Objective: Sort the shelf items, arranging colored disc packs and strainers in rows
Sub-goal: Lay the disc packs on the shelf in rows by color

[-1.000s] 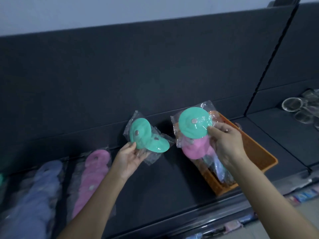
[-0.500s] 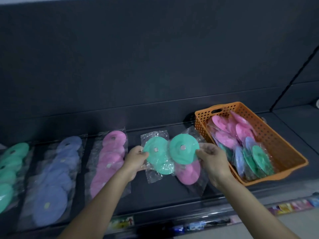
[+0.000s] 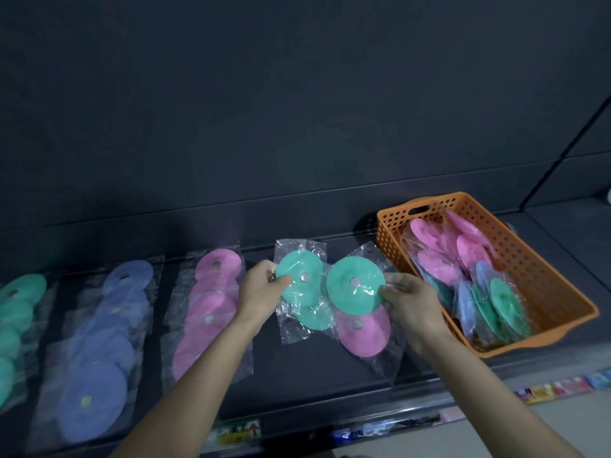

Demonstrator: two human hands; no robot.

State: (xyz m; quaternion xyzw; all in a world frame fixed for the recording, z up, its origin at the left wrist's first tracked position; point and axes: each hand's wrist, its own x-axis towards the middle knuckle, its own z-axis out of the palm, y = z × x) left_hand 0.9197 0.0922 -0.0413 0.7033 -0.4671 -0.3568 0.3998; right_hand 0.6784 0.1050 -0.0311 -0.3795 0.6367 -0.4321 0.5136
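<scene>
The green disc pack has dropped toward the dark shelf.

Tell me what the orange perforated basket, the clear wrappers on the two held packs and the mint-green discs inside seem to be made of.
Orange perforated basket: rigid moulded plastic, matte; regular holes and a cut-out handle. Clear wrappers: thin glossy plastic film; it crinkles and glints. Mint-green discs: matte, perhaps silicone or soft plastic; the look leaves it open.

Green disc row half beyond left edge.
</scene>
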